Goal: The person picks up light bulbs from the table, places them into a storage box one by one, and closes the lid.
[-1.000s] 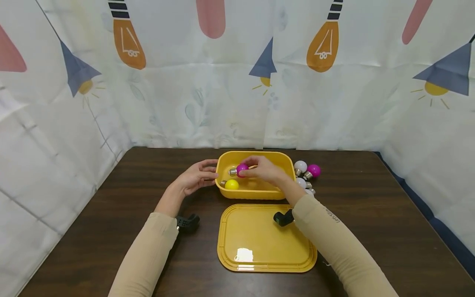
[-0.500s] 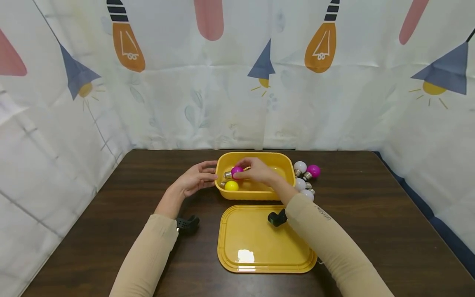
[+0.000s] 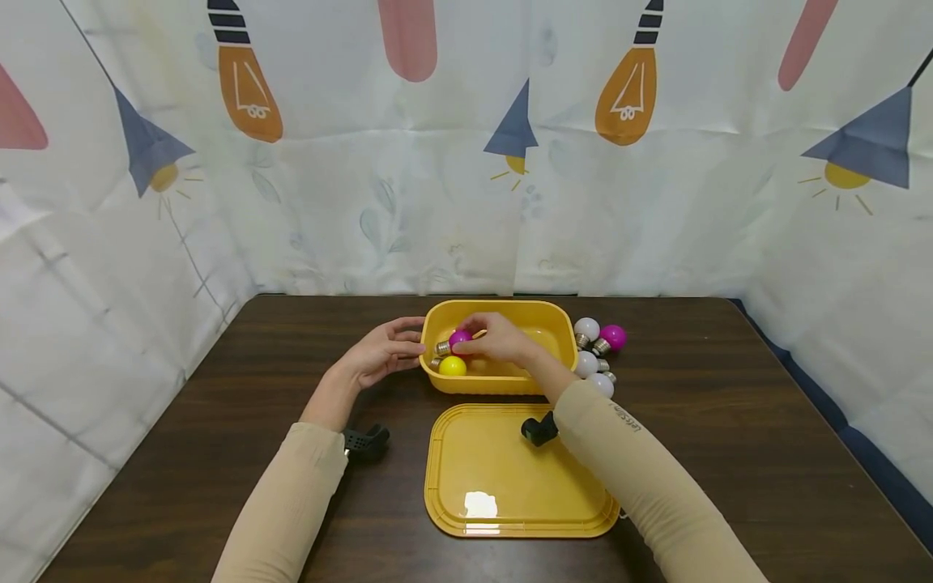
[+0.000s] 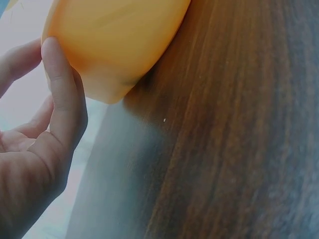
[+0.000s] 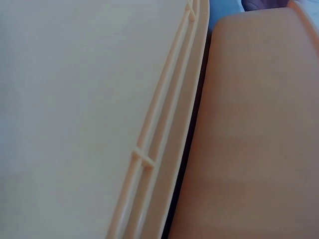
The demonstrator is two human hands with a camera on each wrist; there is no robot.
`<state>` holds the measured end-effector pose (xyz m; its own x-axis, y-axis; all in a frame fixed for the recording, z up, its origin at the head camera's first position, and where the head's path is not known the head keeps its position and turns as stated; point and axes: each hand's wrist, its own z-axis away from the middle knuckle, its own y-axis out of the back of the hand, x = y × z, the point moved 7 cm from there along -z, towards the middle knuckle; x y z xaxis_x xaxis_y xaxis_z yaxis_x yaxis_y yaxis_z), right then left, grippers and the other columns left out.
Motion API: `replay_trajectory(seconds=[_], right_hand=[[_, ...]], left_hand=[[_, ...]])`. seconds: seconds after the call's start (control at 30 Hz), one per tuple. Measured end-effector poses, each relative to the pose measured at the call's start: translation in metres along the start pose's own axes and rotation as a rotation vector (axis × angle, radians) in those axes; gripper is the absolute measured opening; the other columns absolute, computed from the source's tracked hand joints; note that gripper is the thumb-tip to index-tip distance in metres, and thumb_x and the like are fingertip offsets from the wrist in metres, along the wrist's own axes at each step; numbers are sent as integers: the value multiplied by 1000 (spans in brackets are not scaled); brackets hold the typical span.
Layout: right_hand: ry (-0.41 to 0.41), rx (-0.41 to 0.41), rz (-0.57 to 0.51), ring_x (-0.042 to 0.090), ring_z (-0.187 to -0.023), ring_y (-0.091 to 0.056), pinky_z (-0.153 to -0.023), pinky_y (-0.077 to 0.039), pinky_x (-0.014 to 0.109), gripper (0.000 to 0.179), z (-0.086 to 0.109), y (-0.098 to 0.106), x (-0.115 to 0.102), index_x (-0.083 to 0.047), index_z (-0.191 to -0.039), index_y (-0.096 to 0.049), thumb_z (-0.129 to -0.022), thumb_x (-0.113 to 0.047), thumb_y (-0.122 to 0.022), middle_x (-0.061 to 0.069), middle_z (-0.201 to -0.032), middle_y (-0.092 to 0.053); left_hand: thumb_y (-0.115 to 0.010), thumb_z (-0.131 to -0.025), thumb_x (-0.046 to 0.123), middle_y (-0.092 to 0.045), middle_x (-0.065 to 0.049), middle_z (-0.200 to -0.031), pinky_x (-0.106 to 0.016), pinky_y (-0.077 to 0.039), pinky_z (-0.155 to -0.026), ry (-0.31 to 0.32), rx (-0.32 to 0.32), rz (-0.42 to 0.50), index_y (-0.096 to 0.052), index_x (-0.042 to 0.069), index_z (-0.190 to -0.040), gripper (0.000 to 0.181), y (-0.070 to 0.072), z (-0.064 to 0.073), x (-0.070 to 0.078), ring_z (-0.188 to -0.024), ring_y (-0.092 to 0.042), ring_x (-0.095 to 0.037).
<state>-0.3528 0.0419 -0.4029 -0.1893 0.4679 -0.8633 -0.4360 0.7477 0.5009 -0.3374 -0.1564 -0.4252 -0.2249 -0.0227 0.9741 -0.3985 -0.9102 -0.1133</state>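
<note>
In the head view, my right hand (image 3: 499, 338) is inside the yellow box (image 3: 510, 387), pinching a magenta light bulb (image 3: 460, 338) whose metal screw base points left. Just below it in the box lies a yellow light bulb (image 3: 453, 367). My left hand (image 3: 382, 355) reaches the box's left end, its fairly straight fingertips resting against the wall. Seen from the left wrist, the left hand (image 4: 50, 114) has its thumb against the outside of the box (image 4: 119, 40) near the rim. The right wrist view shows the box wall (image 5: 259, 124) but no hand.
A flat yellow lid (image 3: 510, 474) lies in front of the box, under the right forearm; its ribbed edge (image 5: 164, 114) crosses the right wrist view. Right of the box are several white bulbs (image 3: 587, 327) and another magenta bulb (image 3: 613, 337). All sit on a dark wooden table (image 3: 729, 421).
My right hand has carried the magenta light bulb leftward and slightly down inside the box, beside the yellow one. The left hand has stayed at the box's left end.
</note>
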Motion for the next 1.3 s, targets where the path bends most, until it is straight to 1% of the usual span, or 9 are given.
replay_trajectory(seconds=[0.13,0.27,0.4,0.67,0.87,1.13,1.3], right_hand=[[-2,5,13,27,-108,-62,-95,-54,34,39,-1,1,1,-1,-124,-67,-93,-21,-79,12,-120,-67],[-11,6,16,27,-106,-63,-93,-55,32,38,0,0,2,-1,-123,-69,-92,-21,-79,11,-117,-68],[-7,6,19,26,-104,-64,-91,-55,31,38,0,-4,3,0,-122,-69,-92,-21,-79,12,-115,-69],[10,8,51,26,-105,-65,-92,-55,31,41,-2,-4,1,1,-125,-68,-93,-22,-79,12,-118,-69],[21,-10,45,27,-107,-65,-95,-54,32,43,0,-5,0,1,-127,-67,-93,-23,-79,13,-121,-68],[31,-1,37,28,-108,-63,-97,-53,34,41,1,0,1,3,-126,-66,-94,-19,-77,14,-120,-68],[8,-5,32,28,-109,-62,-98,-53,36,44,3,3,3,2,-130,-64,-94,-20,-77,14,-119,-68]], left_hand=[[-64,-100,-1,-55,-24,-135,-34,-58,-90,1,-3,-2,-31,4,-158,67,-1,0,3,-97,-69,-21],[-64,-100,-1,-53,-27,-138,-35,-58,-91,7,-3,-9,-30,4,-158,67,-1,1,2,-99,-69,-21],[-65,-100,0,-54,-27,-138,-35,-57,-92,9,-1,-18,-30,3,-158,67,0,2,1,-101,-69,-22],[-65,-99,-1,-54,-26,-137,-35,-57,-92,5,7,-15,-30,3,-158,68,0,3,2,-101,-69,-22],[-64,-100,-1,-52,-28,-140,-35,-57,-93,6,2,-19,-30,3,-158,67,0,3,2,-103,-69,-23],[-62,-101,0,-51,-30,-141,-35,-57,-92,-2,2,-22,-31,2,-157,64,-1,2,2,-105,-68,-25],[-60,-102,0,-50,-30,-141,-35,-58,-92,-3,2,-31,-31,2,-158,63,-1,2,2,-107,-67,-27]])
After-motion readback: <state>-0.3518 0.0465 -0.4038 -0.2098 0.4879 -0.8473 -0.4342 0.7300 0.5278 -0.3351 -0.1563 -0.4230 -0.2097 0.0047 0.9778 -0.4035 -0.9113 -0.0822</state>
